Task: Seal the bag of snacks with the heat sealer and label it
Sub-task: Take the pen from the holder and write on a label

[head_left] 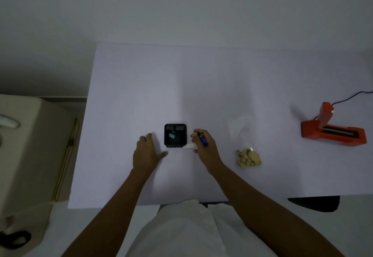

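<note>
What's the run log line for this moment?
left hand: flat on table | right hand: holds pen beside label | bag: untouched | sealer: untouched

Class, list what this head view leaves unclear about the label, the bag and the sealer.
Head view only.
Label: any writing is too small and dim to read.
Bag: mouth sealed or open, cannot tell; the clear film fades into the pale table.
Sealer: its cord is cut off by the right edge.
</note>
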